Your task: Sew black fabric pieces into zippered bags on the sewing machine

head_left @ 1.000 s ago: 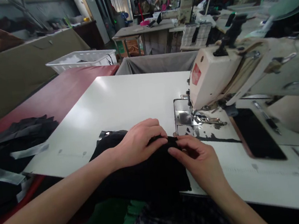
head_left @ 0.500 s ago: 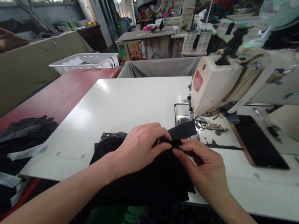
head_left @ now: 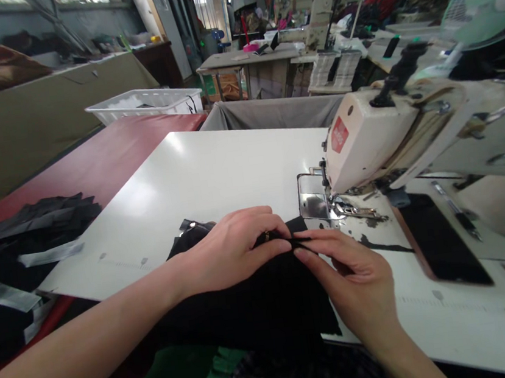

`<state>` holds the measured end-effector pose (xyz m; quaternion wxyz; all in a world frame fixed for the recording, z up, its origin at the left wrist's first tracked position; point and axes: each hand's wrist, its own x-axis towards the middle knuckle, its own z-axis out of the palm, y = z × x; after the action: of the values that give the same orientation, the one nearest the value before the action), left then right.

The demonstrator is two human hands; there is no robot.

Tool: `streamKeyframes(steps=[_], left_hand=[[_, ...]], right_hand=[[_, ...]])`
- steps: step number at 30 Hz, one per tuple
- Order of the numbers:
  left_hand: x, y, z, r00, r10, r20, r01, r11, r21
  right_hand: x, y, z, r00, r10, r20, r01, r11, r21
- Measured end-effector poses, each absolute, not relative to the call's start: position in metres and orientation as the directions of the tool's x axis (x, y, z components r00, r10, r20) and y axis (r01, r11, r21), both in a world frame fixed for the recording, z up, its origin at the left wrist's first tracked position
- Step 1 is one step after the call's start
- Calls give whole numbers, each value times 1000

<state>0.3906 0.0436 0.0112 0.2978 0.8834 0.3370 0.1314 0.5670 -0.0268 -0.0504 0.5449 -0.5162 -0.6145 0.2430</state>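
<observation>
Black fabric (head_left: 266, 298) lies bunched over the near edge of the white sewing table (head_left: 226, 167), partly hanging off it. My left hand (head_left: 245, 242) pinches its upper edge between thumb and fingers. Close beside it, my right hand (head_left: 349, 266) grips the same edge, thumb below and fingers above. A short black flap of the fabric sticks up behind the fingertips. The sewing machine (head_left: 361, 139) stands just beyond, to the right; its presser foot (head_left: 344, 207) is apart from the fabric. The exact fold between my fingers is hidden.
A phone (head_left: 443, 239) and a pen (head_left: 458, 213) lie right of the machine's needle area. Dark cut pieces (head_left: 31, 228) are piled on the red surface (head_left: 122, 143) at left. Behind stand a white basket (head_left: 145, 104) and a grey cloth-lined bin (head_left: 270, 110); a green fan (head_left: 482, 1) is at right.
The black flap that reached toward the presser foot has drawn back and folded toward my hands. My right hand has shifted slightly right. Both hands keep their grip on the fabric.
</observation>
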Motion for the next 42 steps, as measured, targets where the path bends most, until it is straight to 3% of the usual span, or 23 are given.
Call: streamKeyframes(steps=[4, 9, 15, 26, 33, 42], left_hand=[[392, 43, 7, 674, 738, 29, 564, -539, 626], [389, 43, 8, 727, 687, 12, 520, -561, 645], [385, 44, 9, 776, 630, 30, 460, -598, 657], [385, 40, 11, 748, 664, -7, 501, -557, 662], [385, 40, 8, 694, 717, -66, 524, -440, 729], [386, 41, 5, 644, 747, -165, 580, -336, 743]], right_hand=[[565, -27, -52, 161, 900, 404, 334, 336, -881], [566, -26, -50, 118, 970, 214, 165, 194, -967], [561, -28, -47, 130, 962, 242, 198, 214, -957], [562, -24, -44, 104, 992, 66, 4, 66, -998], [561, -27, -45, 133, 974, 182, 155, 161, -975], [560, -29, -45, 105, 986, 126, 175, 107, -979]])
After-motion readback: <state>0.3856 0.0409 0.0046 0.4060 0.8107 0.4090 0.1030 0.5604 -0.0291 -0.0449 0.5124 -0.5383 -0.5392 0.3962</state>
